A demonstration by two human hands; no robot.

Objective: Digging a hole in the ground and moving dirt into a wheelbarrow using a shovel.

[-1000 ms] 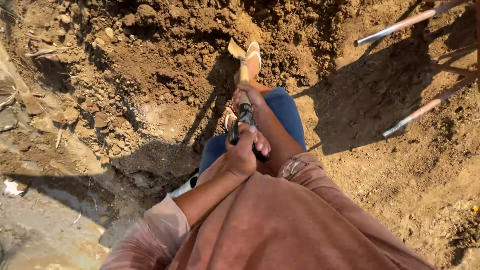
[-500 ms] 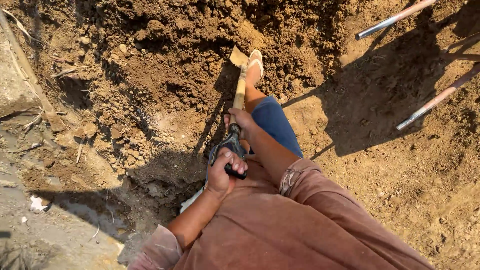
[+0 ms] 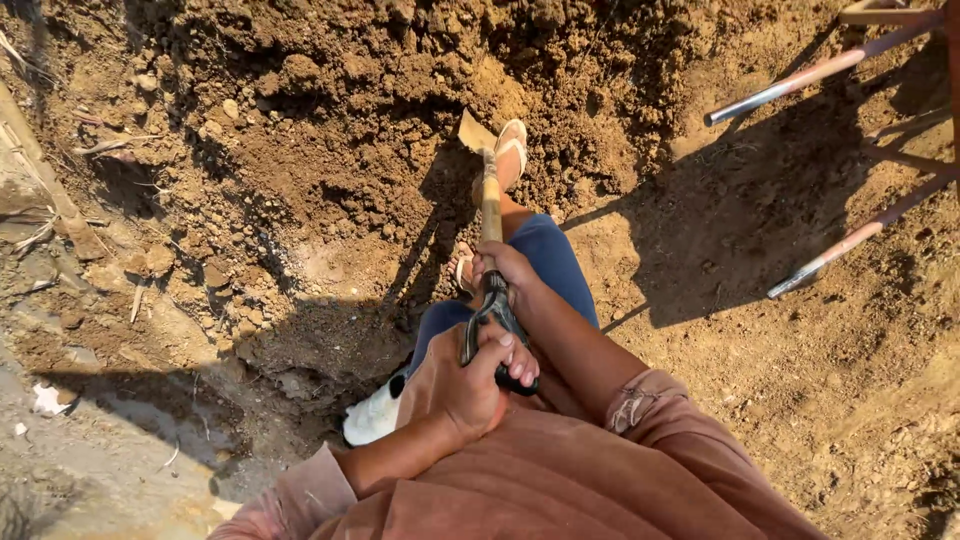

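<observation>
Since half a second ago we have raised our left hand [image 3: 462, 385] a little on the grip, and the spade [image 3: 490, 205] stands almost as it did, its blade still down in the dirt beside our foot. Going from the left, we see a pale flat strip of hard ground [image 3: 60, 470] with a white scrap [image 3: 45, 400] lying on it, then a bank of loose brown clods [image 3: 300, 130] that drops into the trench. Our left hand is wrapped shut around the black D-shaped handle [image 3: 490, 330] at the top of the spade, fingers curled over the crossbar. Just above it, our right hand [image 3: 505, 268] is closed around the shaft where the wooden part meets the black grip. The wooden shaft runs up and away from us to the metal blade [image 3: 474, 132], which is partly sunk in the soil just beside our sandalled foot [image 3: 511, 150] (only one corner of the blade shows). Below the hands we see our blue trouser leg [image 3: 545, 262] and dusty pink sleeves [image 3: 650, 420]. Farther right, well apart from the spade, two metal rods [image 3: 800, 80] slant in from the corner over drier, flatter earth.
</observation>
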